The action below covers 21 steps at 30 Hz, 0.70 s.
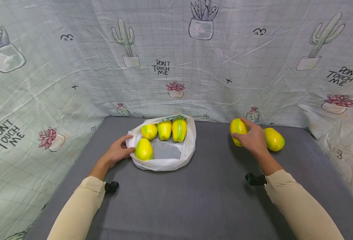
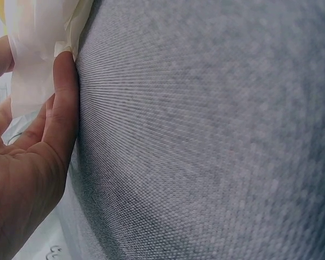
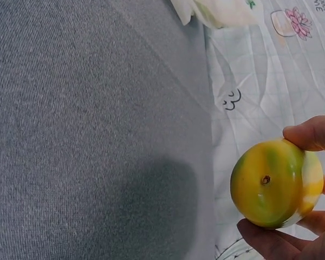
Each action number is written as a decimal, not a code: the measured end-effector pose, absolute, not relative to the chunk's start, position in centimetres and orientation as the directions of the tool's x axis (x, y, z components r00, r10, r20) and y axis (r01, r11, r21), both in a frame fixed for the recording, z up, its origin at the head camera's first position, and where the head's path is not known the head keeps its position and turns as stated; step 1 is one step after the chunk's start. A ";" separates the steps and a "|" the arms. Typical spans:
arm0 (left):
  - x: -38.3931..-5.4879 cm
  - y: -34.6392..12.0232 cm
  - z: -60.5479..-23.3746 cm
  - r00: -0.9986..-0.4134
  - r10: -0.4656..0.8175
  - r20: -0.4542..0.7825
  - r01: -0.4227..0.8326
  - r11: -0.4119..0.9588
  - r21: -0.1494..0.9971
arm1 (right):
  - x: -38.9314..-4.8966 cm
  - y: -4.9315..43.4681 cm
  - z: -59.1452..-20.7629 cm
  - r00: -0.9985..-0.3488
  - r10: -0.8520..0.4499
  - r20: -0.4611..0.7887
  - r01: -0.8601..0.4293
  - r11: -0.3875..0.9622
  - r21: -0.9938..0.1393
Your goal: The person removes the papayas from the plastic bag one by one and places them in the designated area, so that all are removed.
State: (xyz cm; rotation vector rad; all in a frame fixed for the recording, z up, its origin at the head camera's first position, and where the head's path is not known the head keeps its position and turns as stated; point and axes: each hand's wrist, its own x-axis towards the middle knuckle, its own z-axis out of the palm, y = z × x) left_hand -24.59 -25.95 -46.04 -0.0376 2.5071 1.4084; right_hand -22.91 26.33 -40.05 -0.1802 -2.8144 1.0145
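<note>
A white plastic bag (image 1: 167, 165) lies wide-mouthed on the grey table, left of centre, with several glossy yellow-green papayas inside. My left hand (image 1: 118, 150) grips the bag's left side; in the left wrist view its fingers (image 2: 65, 97) lie against the thin plastic (image 2: 35, 59). Right of the bag, my right hand (image 1: 253, 137) holds another papaya (image 1: 238, 129) between thumb and fingers. That papaya (image 3: 268, 181) is raised above the table, its stem end facing the right wrist camera. One more papaya (image 1: 274, 139) rests on the table just right of the right hand.
Behind the table (image 1: 176, 206) hangs a pale cloth (image 1: 152, 96) printed with cacti and writing, which also runs along the left and right sides. Dark wrist cameras (image 1: 112, 187) sit at both cuffs. The bag's back rim stands up near the cloth.
</note>
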 end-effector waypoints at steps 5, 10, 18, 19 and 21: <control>-24.5 -25.9 -46.2 -0.962 0.110 -0.248 -0.156 0.522 0.839 | -23.0 26.9 -40.6 -0.981 0.168 0.100 0.069 0.775 -0.628; -24.6 -25.8 -46.2 -0.966 0.103 -0.238 -0.152 0.520 0.841 | -23.2 27.2 -40.6 -0.977 0.177 0.115 0.068 0.780 -0.623; -24.7 -25.8 -46.1 -0.964 0.106 -0.243 -0.156 0.515 0.843 | -23.1 27.9 -40.4 -0.977 0.189 0.097 0.092 0.787 -0.610; -24.7 -25.8 -46.1 -0.964 0.106 -0.243 -0.156 0.516 0.843 | -23.1 28.0 -40.4 -0.977 0.191 0.096 0.094 0.788 -0.609; -24.7 -25.8 -46.1 -0.964 0.107 -0.243 -0.154 0.516 0.842 | -23.1 28.3 -40.4 -0.976 0.195 0.092 0.100 0.787 -0.609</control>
